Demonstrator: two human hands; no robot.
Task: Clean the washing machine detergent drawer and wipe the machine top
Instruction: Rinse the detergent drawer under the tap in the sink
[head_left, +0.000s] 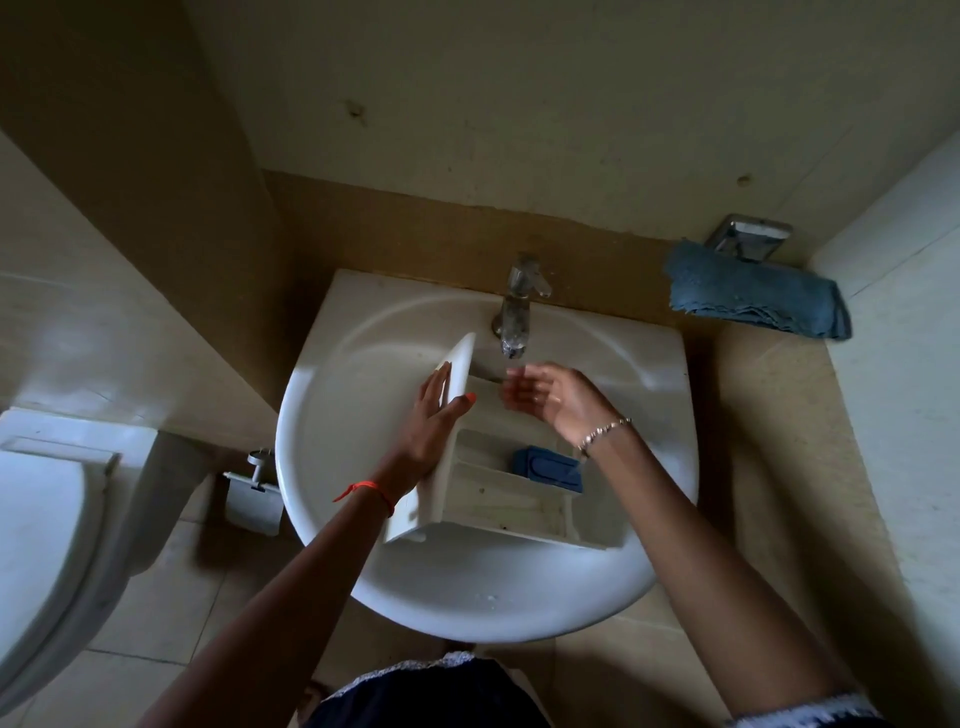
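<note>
Looking down through the head view, a white sink (332, 395) fills the middle, with a tap (517, 306) at its back rim. The drawer (498, 499) lies inside the bowl, set crosswise, its front panel turned to the left and standing up above the rest. Open compartments run side by side along its length. A blue insert (548, 467) sits in the middle one, toward its right end. The long compartment nearest the person holds nothing I can make out.

The left hand (434, 415) grips the front panel: fingers flat on its outer face, thumb hooked over the top edge to the inner side. An orange band circles that wrist. The right hand (545, 397) hangs just under the tap's spout, above the drawer's far compartment, fingers loose and spread, holding nothing. It is blurred, and a thin stream may be falling on it, though I cannot be sure. A bracelet sits on that wrist.

The drawer's right end comes close to the bowl's right wall. Bare bowl shows to the left of the panel and along the near side. A blue towel (758, 296) hangs on the wall right of the tap, well apart from the hands. A toilet (47, 519) stands to the left, and a paper holder (252, 499) is between it and the sink.
</note>
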